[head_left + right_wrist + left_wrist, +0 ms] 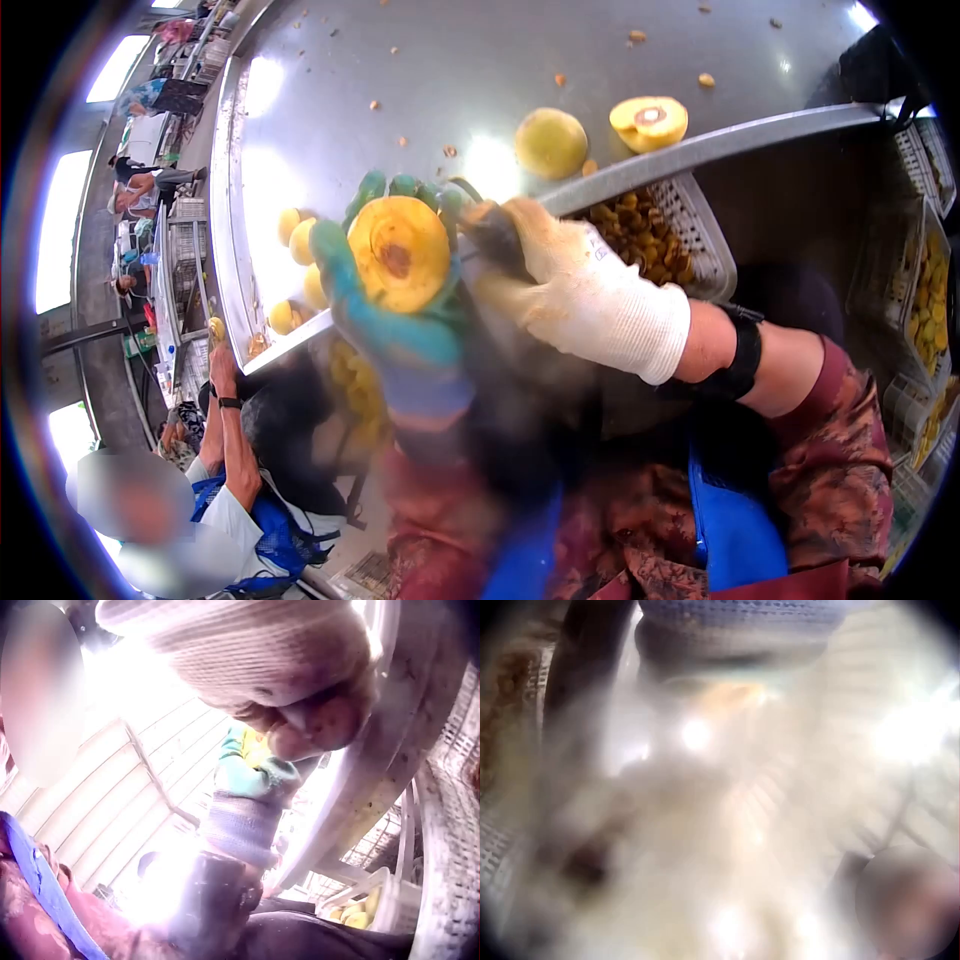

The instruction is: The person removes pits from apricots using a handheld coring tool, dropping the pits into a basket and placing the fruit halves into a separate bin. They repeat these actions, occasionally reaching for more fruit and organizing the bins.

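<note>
Left fingers (370, 188) half-hidden behind fruit (400, 254)

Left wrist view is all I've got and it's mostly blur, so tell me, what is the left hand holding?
Observer: In the head view, the left hand grips a cut fruit, its yellow cut face turned toward that camera.
Operator: And the other one?
Observer: The right hand is close beside it, curled round a dark tool too blurred to name.
Operator: Anything lying farther off?
Observer: Yes, a second cut half lies cut side up on the metal table, near its edge.
</note>
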Tool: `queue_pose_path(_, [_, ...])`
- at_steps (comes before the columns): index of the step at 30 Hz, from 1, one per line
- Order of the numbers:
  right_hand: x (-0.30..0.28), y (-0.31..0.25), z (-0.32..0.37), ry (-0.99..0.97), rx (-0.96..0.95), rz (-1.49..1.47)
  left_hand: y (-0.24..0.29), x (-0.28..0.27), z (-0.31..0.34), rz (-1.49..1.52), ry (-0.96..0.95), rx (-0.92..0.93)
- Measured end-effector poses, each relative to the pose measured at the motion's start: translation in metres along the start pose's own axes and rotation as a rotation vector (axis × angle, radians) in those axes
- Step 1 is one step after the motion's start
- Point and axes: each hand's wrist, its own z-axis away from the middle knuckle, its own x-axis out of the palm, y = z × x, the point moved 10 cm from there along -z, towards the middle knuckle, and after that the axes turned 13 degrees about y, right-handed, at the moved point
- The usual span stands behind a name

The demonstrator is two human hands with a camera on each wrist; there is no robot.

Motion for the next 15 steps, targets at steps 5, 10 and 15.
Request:
queue_pose_path(5, [0.013,0.012,-0.002,-0.085,0.175,-0.412,-0.003,0.026,0.026,-0.172,-0.178,0.139])
queue_pose_path(10, [-0.054,-0.034,-0.017,0.333,-0.348,0.071,-0.033,0.018,0.014,-0.004,-0.21,-0.147])
queue_pose_path(15, [-0.056,-0.03,-0.013,0.351,-0.389,0.302,-0.036,0.009,0.012,0.054,-0.109,-0.245])
